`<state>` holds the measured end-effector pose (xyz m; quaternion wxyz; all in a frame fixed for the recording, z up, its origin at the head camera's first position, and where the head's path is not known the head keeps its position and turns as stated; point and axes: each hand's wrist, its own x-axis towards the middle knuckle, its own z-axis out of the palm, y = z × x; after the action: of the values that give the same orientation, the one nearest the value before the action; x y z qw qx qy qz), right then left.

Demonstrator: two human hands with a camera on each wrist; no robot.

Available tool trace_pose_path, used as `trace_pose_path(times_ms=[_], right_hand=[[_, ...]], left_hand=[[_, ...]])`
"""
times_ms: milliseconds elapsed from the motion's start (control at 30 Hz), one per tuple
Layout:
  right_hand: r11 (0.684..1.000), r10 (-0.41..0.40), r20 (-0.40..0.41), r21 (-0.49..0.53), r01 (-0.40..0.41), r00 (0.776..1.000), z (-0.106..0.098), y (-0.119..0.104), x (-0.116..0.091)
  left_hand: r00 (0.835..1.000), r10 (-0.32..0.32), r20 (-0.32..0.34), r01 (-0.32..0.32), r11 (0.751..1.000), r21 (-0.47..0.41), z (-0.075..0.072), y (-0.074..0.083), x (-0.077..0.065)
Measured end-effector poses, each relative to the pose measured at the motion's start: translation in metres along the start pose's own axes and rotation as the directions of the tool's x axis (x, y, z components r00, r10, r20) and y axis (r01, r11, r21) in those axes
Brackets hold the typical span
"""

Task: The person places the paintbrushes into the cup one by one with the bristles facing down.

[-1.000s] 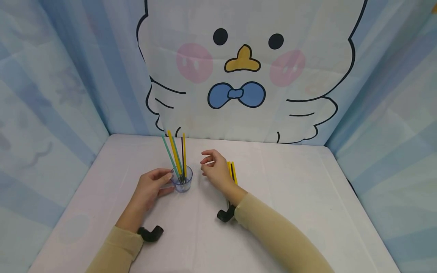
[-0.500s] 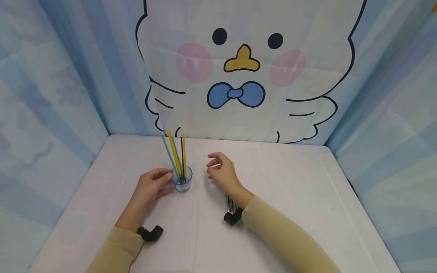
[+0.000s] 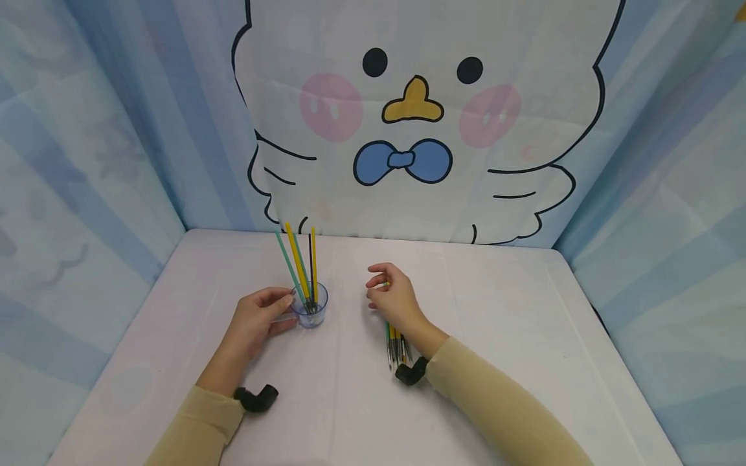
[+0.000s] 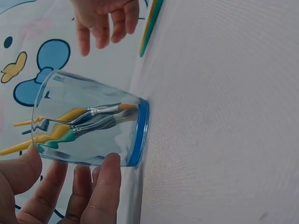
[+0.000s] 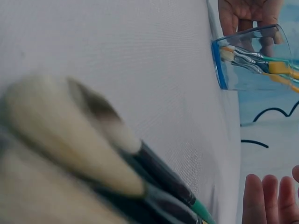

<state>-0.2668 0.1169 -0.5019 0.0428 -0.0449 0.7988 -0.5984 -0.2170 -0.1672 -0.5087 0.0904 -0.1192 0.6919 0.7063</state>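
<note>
A clear cup with a blue base (image 3: 311,321) stands upright on the table, left of centre. Several paintbrushes with yellow, green and dark handles (image 3: 298,260) lean in it, bristles down. My left hand (image 3: 253,318) holds the cup from its left side, thumb near the rim and fingers along the wall (image 4: 100,200). My right hand (image 3: 399,303) hovers above a bunch of loose paintbrushes (image 3: 393,335), partly hiding them; its fingers (image 5: 254,198) hang relaxed with nothing between them. Bristle heads (image 5: 70,140) of that bunch loom blurred in the right wrist view.
A white cloth covers the table (image 3: 501,362). Behind it hangs a fabric backdrop (image 3: 419,207) with a cartoon bird, and blue-striped curtains (image 3: 76,194) close the sides. A black wrist-worn piece (image 3: 412,371) sits beneath the right cuff, close to the brush bristles.
My right hand has moved right and slightly toward me, away from the cup and over the lying brushes. The left hand and cup have stayed put.
</note>
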Motion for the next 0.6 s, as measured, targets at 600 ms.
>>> trace_pose_path(times_ms=[600], right_hand=[[0.995,0.100,-0.038,0.025,-0.099,0.994,-0.030,0.013,-0.008]], left_hand=[[1.000,-0.022,-0.006,0.022,1.000,0.003,0.000,0.002,-0.001]])
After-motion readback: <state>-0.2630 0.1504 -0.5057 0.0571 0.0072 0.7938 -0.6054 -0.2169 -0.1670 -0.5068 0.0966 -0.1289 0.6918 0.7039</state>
